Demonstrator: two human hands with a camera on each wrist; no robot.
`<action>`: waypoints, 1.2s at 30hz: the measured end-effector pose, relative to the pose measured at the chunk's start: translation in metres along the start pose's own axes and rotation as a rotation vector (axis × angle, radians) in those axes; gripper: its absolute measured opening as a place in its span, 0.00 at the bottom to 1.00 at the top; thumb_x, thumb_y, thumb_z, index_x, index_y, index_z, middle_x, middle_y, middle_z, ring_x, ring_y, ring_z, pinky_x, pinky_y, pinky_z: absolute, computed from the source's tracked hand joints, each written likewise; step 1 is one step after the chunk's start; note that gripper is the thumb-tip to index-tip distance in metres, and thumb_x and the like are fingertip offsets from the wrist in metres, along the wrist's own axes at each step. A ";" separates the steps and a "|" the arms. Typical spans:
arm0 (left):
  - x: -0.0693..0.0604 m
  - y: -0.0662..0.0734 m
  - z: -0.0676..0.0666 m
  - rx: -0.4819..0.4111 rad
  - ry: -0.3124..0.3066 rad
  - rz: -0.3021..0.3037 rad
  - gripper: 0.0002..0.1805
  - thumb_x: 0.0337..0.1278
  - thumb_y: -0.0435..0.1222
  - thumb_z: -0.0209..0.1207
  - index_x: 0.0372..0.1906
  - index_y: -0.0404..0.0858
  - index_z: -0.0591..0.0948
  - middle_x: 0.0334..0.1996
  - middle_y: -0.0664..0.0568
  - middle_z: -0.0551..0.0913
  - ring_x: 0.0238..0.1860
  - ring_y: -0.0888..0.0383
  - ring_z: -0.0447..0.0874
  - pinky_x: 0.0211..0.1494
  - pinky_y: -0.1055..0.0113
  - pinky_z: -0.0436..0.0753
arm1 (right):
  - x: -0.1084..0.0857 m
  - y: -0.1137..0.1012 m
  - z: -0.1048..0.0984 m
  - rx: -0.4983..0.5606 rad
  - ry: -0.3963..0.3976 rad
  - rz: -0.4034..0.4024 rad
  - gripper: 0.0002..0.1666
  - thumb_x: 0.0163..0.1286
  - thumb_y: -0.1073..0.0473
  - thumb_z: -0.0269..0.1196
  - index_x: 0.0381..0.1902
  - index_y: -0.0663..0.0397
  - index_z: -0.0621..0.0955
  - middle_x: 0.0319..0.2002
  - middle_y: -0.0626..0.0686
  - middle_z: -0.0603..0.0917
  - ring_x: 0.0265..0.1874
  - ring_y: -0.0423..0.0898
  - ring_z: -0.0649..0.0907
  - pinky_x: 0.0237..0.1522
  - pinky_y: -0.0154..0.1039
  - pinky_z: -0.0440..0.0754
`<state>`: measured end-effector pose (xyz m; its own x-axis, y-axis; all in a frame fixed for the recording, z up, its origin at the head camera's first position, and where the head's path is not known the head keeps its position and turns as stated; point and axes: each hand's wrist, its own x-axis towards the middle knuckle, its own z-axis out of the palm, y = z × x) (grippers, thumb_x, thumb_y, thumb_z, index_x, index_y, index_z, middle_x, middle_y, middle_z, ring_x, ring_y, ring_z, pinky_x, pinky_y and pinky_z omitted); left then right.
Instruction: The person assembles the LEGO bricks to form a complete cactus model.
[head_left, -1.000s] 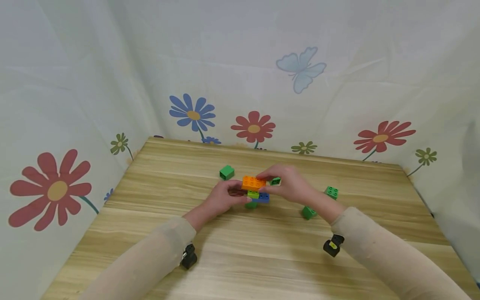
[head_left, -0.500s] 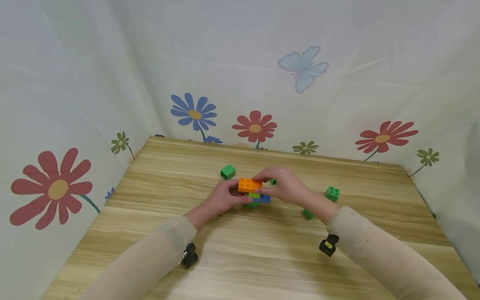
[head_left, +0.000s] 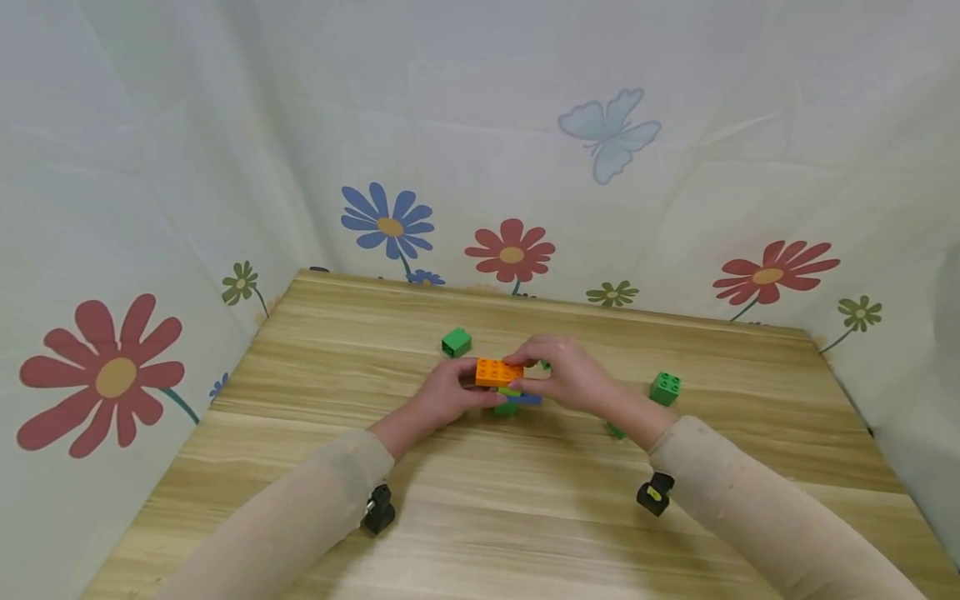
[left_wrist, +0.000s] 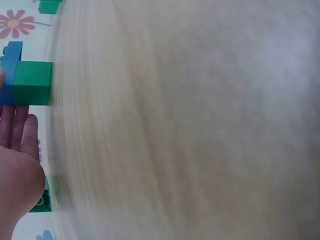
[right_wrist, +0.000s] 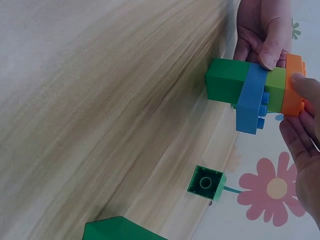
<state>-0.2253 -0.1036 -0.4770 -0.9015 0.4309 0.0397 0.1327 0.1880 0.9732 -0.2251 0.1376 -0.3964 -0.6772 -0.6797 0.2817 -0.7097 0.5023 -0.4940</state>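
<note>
One wood-grain table [head_left: 480, 517] spans the lower head frame, backed by a white flower-print sheet [head_left: 465, 125]. At centre, the left hand [head_left: 442, 396] pinches the brick stack [right_wrist: 252, 95] between thumb and fingers; the right hand [head_left: 570, 375] has its fingers clamped on the topmost orange brick [head_left: 495, 372]. The right forearm [head_left: 641, 419] partly covers a green brick [head_left: 616, 431]. The left wrist view crops the stack at its left edge; the right wrist view shows every layer (green, blue, lime, orange).
</note>
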 end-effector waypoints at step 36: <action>-0.019 0.018 -0.057 0.207 -0.023 -0.049 0.36 0.59 0.39 0.79 0.70 0.35 0.80 0.65 0.43 0.84 0.66 0.45 0.82 0.74 0.50 0.78 | -0.005 0.004 0.006 0.033 0.026 0.019 0.23 0.65 0.60 0.79 0.57 0.58 0.88 0.51 0.54 0.91 0.47 0.56 0.89 0.53 0.54 0.89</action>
<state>-0.2292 -0.1586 -0.4478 -0.8996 0.4366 -0.0144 0.1725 0.3853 0.9065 -0.2233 0.1394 -0.4046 -0.6960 -0.6555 0.2932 -0.6898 0.4969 -0.5265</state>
